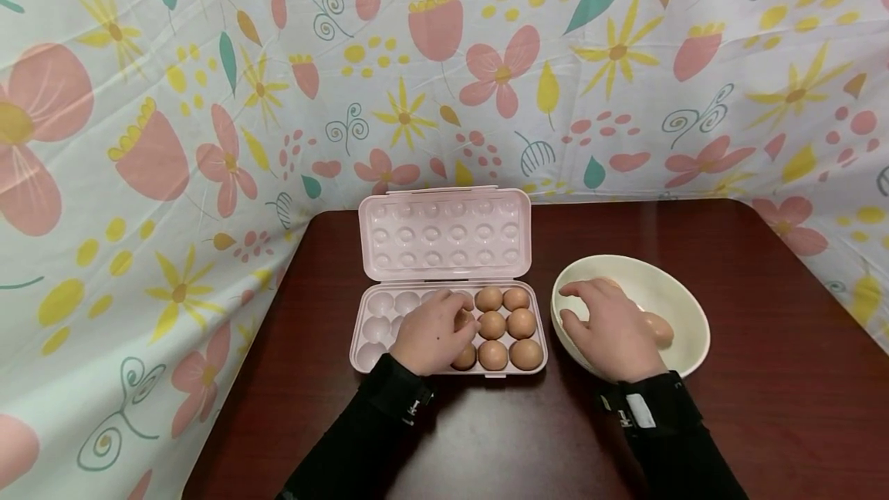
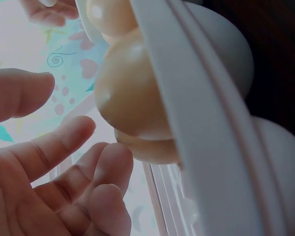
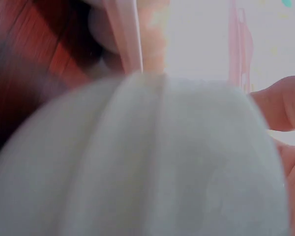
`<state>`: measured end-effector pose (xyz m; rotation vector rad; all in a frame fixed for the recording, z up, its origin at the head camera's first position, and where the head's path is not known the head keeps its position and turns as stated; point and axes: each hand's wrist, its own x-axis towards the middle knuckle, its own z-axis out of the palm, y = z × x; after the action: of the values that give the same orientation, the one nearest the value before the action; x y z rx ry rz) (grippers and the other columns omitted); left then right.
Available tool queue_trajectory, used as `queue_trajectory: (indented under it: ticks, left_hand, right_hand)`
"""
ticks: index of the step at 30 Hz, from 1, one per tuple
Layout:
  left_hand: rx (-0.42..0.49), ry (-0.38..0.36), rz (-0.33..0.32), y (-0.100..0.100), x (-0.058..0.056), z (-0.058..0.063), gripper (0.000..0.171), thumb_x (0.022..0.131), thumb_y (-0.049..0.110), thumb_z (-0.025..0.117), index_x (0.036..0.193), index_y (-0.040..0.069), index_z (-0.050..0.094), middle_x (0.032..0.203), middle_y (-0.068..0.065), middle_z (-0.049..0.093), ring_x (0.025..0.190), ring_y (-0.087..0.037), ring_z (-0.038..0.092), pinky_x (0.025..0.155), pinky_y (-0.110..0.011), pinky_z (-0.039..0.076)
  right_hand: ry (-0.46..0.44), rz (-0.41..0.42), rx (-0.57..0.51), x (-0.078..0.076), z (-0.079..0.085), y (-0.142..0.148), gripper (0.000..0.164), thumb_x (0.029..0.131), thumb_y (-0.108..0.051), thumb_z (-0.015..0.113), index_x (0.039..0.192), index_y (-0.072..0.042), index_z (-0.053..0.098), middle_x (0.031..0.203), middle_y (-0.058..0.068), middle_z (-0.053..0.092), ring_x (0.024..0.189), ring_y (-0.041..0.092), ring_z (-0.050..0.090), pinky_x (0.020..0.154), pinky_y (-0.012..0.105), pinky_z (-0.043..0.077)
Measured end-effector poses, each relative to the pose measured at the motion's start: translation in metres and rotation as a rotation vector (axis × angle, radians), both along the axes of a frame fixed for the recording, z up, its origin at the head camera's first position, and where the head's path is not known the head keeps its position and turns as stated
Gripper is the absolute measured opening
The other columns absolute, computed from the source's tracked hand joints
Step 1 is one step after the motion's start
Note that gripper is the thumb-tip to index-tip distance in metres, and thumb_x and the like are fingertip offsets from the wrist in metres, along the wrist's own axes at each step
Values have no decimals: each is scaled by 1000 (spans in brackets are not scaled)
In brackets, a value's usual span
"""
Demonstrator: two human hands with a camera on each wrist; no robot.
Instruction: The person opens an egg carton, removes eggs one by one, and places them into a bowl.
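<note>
A pink egg carton (image 1: 356, 330) lies with its lid raised, brown eggs (image 1: 492, 325) filling the cups on its right side. Over the middle cups is my left hand (image 1: 432, 332), thumb and fingertips around a partly hidden egg. The left wrist view shows its fingers loosely bent and apart, close beside a front-row egg (image 2: 132, 91), with nothing between them. My right hand (image 1: 614, 330) reaches over the left part of a cream bowl (image 1: 700, 334), thumb and fingers spread. An egg (image 1: 658, 329) lies in the bowl beside that hand; another shows partly behind its fingers.
The carton's lid (image 1: 444, 234) stands up at the back, near the patterned curtain (image 1: 500, 122). Cups on the carton's left (image 1: 380, 304) hold no eggs. Everything stands on a dark red-brown table (image 1: 778, 315). The bowl's outer wall (image 3: 187, 162) fills most of the right wrist view.
</note>
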<state>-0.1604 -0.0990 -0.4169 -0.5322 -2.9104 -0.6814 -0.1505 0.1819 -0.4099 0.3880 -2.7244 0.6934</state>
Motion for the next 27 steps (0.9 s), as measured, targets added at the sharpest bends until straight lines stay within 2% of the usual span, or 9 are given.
queue_trajectory:
  ticks: [7,12,17,20,23,27]
  left_hand:
    - [-58,-15,9,-1,-3,-1,32,92,39,66,121,25,67,110,5,62,83,-16,63,62,-31,47]
    - [-96,-38,-3,0,-4,0,39,91,38,66,127,24,66,115,3,63,88,-18,65,63,-32,49]
    - [-143,-54,-13,1,-6,-1,44,91,39,66,133,24,65,125,1,65,104,-20,66,70,-37,54]
    - [-170,-66,-20,2,-8,-3,45,91,39,65,134,24,64,128,1,66,110,-22,65,72,-40,55]
    - [-190,-70,-23,2,-9,-5,42,91,38,65,131,25,66,125,4,68,107,-21,67,70,-39,54]
    - [-195,-66,-20,3,-11,-6,26,89,36,65,114,26,67,107,8,69,91,-18,66,63,-35,49]
  right_hand:
    - [104,56,-6,-1,2,-13,26,88,-15,67,114,-8,70,112,12,70,111,35,61,99,49,41]
    - [97,90,-5,0,4,-21,28,89,-15,66,116,-11,68,112,9,69,108,32,63,95,48,45]
    - [53,116,-17,1,4,-35,31,89,-17,67,120,-9,67,116,10,68,112,32,62,97,50,47]
    - [61,135,-29,1,4,-41,31,90,-17,68,119,-9,67,116,9,69,112,31,63,97,49,48]
    - [101,153,-31,1,3,-46,27,90,-15,68,116,-9,68,111,6,70,108,29,64,93,47,49]
    - [109,159,-33,2,0,-50,24,90,-14,68,114,-11,70,105,6,70,101,26,64,88,44,50]
